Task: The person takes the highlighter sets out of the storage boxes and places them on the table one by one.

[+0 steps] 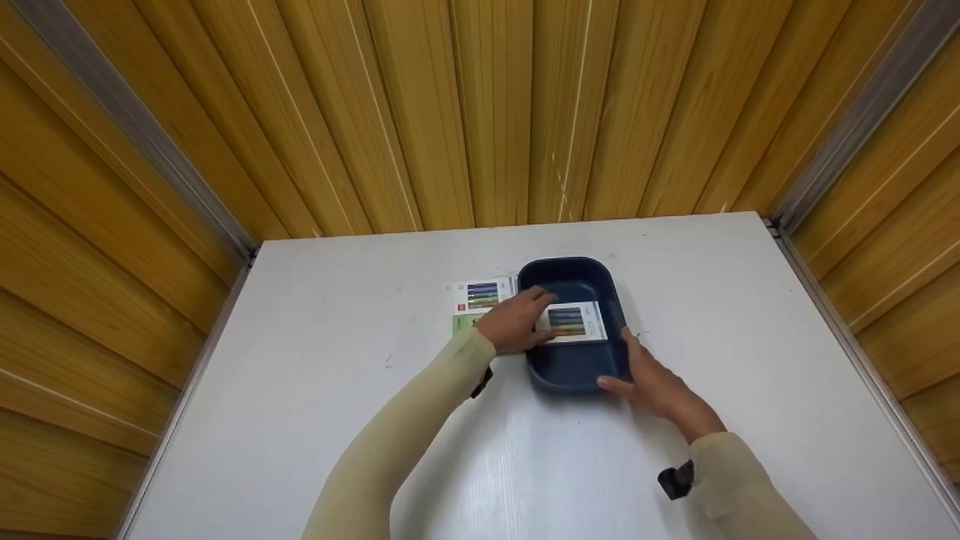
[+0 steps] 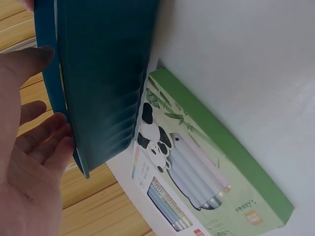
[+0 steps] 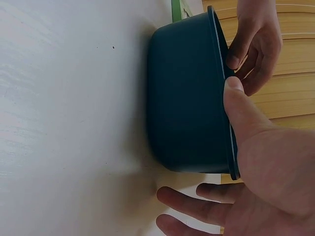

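Note:
A dark blue plastic bin [image 1: 574,367] stands on the table, and inside it lies a white box of coloured sticks [image 1: 577,322] with a window in its front. Above that box's left end is my left hand [image 1: 517,321]. Its loosely bent fingers [image 2: 61,132] are level with the bin's rim, and the left wrist view shows no box between them. My right hand [image 1: 656,382] spans the bin's near right corner. Its thumb [image 3: 235,84] touches the near rim, while the other fingers stretch out toward the right side.
Left of the bin, a green panda box [image 2: 206,152] and a similar white windowed box [image 1: 484,294] lie on the white table [image 1: 360,322]. Wood-patterned panels [image 1: 487,112] enclose the table's back and sides.

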### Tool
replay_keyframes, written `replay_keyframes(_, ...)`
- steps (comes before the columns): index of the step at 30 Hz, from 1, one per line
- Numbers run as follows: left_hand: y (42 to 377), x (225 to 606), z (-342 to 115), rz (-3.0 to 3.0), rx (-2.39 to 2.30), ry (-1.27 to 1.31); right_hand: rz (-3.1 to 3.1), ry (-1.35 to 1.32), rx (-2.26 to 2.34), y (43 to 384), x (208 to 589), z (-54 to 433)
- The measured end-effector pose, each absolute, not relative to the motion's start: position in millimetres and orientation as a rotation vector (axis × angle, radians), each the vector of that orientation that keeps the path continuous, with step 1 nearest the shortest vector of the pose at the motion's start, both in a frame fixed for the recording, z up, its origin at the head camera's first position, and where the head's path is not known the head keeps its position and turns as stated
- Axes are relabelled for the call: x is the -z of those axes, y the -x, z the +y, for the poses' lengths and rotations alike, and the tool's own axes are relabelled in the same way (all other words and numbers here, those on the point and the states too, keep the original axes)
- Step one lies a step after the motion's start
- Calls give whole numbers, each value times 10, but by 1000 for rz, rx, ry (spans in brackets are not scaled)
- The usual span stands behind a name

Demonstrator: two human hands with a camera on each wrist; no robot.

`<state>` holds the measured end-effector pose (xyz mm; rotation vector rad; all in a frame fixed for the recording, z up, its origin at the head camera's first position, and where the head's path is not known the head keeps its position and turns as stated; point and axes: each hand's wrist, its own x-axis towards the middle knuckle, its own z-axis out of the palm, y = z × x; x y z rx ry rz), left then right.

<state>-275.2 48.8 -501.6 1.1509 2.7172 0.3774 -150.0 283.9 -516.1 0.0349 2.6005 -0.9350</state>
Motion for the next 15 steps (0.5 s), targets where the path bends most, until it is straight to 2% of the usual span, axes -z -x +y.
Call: replay_keyframes(15, 2792, 5038, 557, 2707, -288, -1160, 2581, -44, 942, 1503, 5155, 2847)
